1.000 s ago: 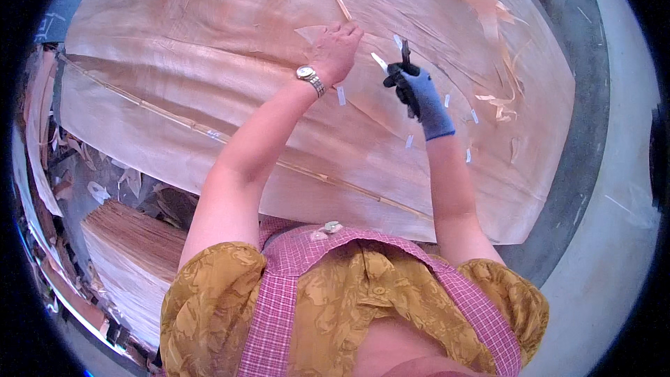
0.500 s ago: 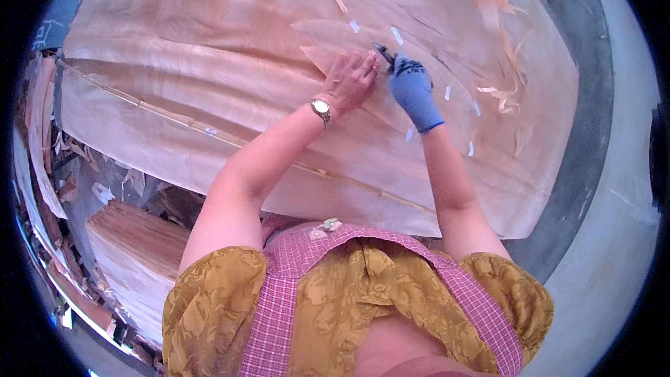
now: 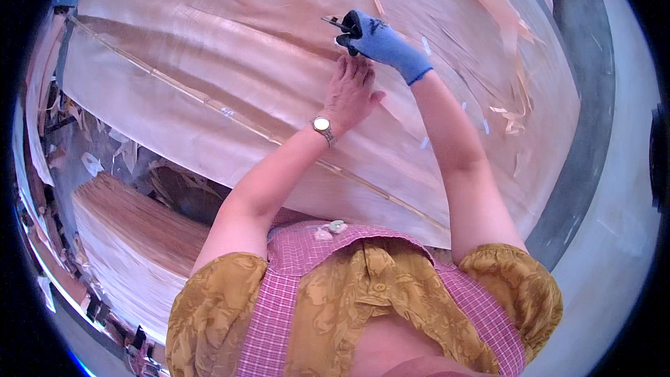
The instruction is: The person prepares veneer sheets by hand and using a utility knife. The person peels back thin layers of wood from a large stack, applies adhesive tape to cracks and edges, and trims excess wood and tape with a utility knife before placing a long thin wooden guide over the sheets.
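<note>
Where hands press: pale thin veneer sheet (image 3: 230,63)

A stack of veneer sheets (image 3: 132,237) lies lower left; loose wood strips (image 3: 513,108) lie at right.

A bare left hand (image 3: 351,91) presses flat on a wide veneer sheet (image 3: 209,63); just beyond, the blue-gloved right hand (image 3: 377,40) grips a small dark tool (image 3: 335,24).
</note>
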The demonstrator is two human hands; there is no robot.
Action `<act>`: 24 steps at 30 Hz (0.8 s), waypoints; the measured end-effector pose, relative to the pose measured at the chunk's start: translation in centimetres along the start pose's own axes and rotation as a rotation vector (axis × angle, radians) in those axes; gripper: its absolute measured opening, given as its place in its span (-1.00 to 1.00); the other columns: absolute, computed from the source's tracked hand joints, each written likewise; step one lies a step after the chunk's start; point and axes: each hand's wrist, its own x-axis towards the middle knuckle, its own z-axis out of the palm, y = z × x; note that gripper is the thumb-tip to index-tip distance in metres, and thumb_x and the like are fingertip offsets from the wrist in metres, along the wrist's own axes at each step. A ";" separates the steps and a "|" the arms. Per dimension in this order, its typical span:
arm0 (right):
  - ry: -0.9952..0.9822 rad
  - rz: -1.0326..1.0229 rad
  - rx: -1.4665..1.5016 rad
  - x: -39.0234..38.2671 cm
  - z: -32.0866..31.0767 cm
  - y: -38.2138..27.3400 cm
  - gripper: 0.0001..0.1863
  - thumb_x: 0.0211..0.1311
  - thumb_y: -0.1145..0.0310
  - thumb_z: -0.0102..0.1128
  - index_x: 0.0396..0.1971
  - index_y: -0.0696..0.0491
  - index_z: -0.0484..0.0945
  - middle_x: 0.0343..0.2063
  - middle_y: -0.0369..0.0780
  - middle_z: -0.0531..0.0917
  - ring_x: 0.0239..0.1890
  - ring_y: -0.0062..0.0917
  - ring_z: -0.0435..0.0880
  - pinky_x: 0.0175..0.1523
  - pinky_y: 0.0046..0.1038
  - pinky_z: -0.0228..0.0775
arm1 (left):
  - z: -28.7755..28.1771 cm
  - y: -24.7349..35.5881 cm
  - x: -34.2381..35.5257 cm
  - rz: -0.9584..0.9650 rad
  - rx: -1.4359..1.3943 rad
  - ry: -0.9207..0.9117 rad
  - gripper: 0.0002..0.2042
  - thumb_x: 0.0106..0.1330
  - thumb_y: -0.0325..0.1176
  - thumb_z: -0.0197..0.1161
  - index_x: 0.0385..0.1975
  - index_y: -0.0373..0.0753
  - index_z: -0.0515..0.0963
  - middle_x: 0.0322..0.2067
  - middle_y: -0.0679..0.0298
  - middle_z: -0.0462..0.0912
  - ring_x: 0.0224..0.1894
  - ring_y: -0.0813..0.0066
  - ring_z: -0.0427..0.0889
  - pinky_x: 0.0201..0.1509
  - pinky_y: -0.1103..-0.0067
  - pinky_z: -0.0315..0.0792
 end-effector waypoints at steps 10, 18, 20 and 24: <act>0.211 0.273 -0.129 -2.7 -1.1 3.2 -0.33 -0.06 -0.20 0.39 -0.20 0.11 0.53 -0.31 -0.03 0.68 -0.25 -0.14 0.67 -0.15 -0.24 0.49 | 0.5 0.6 0.5 0.049 0.033 0.010 -0.44 0.17 -0.08 0.23 0.07 -0.38 0.47 0.16 -0.01 0.42 0.28 0.05 0.31 0.40 0.11 0.04; 0.988 0.242 -0.008 -9.5 -8.8 14.4 -0.58 0.13 0.14 0.33 -0.08 0.04 0.51 -0.24 -0.02 0.66 -0.20 -0.12 0.65 -0.11 -0.16 0.46 | -0.7 1.3 1.3 0.056 0.164 0.008 -0.48 0.19 -0.07 0.25 0.07 -0.28 0.49 0.11 0.09 0.48 0.19 0.15 0.39 0.37 0.16 0.05; 1.147 0.436 -0.257 -14.0 -13.1 21.3 -0.55 0.14 0.09 0.31 -0.05 0.03 0.51 -0.14 -0.08 0.65 -0.14 -0.14 0.64 -0.06 -0.20 0.47 | -0.6 2.3 2.5 0.078 0.218 -0.010 -0.51 0.21 -0.06 0.24 0.05 -0.25 0.50 0.08 0.11 0.51 0.16 0.17 0.42 0.34 0.17 0.07; 0.921 0.728 -0.395 -18.6 -18.0 25.9 -0.56 0.16 0.07 0.27 -0.06 0.02 0.52 -0.13 -0.12 0.63 -0.06 -0.15 0.61 0.03 -0.19 0.45 | -1.8 4.7 5.3 -0.038 0.244 -0.051 -0.65 0.25 -0.10 0.22 -0.10 -0.20 0.57 -0.02 0.21 0.56 0.06 0.24 0.47 0.21 0.23 0.16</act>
